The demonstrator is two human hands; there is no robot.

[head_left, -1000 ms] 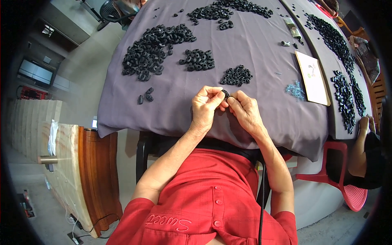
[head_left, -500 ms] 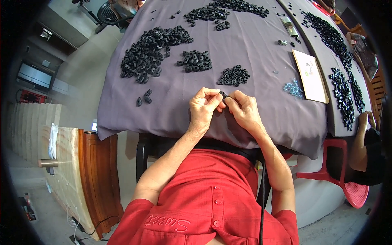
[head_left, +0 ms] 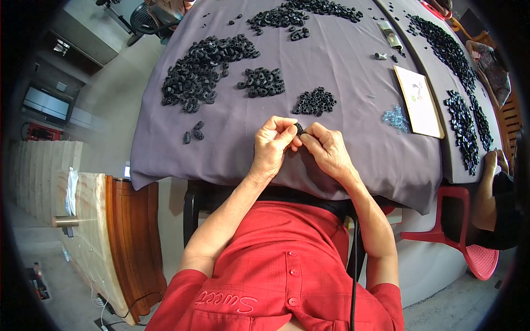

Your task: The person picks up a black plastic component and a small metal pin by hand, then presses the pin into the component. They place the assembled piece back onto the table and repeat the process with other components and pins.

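Note:
Close to the table's near edge, my left hand (head_left: 273, 144) and my right hand (head_left: 327, 149) meet with fingers pinched. Between their fingertips is a small black ribbed part (head_left: 298, 128), gripped from both sides. Just beyond my hands lies a little heap of small black pieces (head_left: 314, 101). To its left sit a cluster of larger black ribbed parts (head_left: 262, 83) and a big pile of the same (head_left: 193, 74). Three loose ribbed parts (head_left: 197, 130) rest nearer the left edge. A patch of clear bluish small pieces (head_left: 396, 119) lies to the right.
A grey cloth (head_left: 232, 154) covers the table. On the right are a pale board (head_left: 418, 102), a tube (head_left: 391, 35) and a small silvery cylinder (head_left: 380, 56). More black pieces (head_left: 462, 129) lie on the adjoining table, near another person's hand (head_left: 493, 160). A red chair (head_left: 441, 220) stands there.
The black ribbed part has turned between my fingers and shows more of its side. Both hands have shifted very slightly left; the piles look unchanged.

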